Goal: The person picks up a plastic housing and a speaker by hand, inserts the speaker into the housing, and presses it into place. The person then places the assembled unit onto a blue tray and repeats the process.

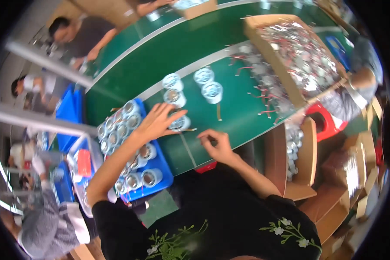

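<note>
My left hand (157, 123) reaches over the green table, its thumb and forefinger around a light-blue round plastic housing (180, 124). A short wire with a pale tip (192, 129) sticks out from that housing toward my right hand (219, 146). The right hand's fingers are curled in, thumb near forefinger; whether something small sits between them is too blurred to tell. Just beyond my left hand stand two similar housings, one with a brown centre (174, 98) and one pale blue (172, 81). Two more, a far housing (203, 76) and a near housing (212, 92), stand to their right.
A blue tray (164, 174) full of housings lies at my left. Wired metallic parts (264, 80) are heaped beside a large carton (271, 56) of similar parts. An open box (308, 151) and a red stool (323, 123) are at right. Other people work around the table.
</note>
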`<state>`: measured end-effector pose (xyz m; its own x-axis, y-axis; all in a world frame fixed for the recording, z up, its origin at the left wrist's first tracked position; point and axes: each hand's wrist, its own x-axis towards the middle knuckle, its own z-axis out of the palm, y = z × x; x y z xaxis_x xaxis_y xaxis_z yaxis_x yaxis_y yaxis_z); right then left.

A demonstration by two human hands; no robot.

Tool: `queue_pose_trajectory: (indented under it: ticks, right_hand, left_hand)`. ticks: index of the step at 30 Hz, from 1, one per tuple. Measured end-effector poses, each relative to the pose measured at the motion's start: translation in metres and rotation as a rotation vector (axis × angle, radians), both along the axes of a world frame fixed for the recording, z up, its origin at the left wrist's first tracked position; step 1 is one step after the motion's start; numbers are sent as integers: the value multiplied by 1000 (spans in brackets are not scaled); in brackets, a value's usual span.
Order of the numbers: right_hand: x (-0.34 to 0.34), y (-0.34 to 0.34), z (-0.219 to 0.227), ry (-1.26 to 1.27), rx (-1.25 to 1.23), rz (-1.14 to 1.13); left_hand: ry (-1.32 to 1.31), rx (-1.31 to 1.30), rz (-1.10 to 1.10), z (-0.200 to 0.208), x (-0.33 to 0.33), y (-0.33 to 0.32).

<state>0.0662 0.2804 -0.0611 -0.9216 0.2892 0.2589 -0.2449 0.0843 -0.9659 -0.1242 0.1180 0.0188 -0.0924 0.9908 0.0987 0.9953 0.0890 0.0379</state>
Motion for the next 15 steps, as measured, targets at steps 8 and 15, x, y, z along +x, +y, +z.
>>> queue_pose_trajectory:
  ticks: [8, 15]
  right_hand:
    - [81, 80, 54, 104, 382, -334]
    - [87, 243, 139, -17, 1011, -895]
  left_hand:
    - [119, -10, 285, 17, 40, -17]
    - [-59, 42, 400, 16, 75, -18]
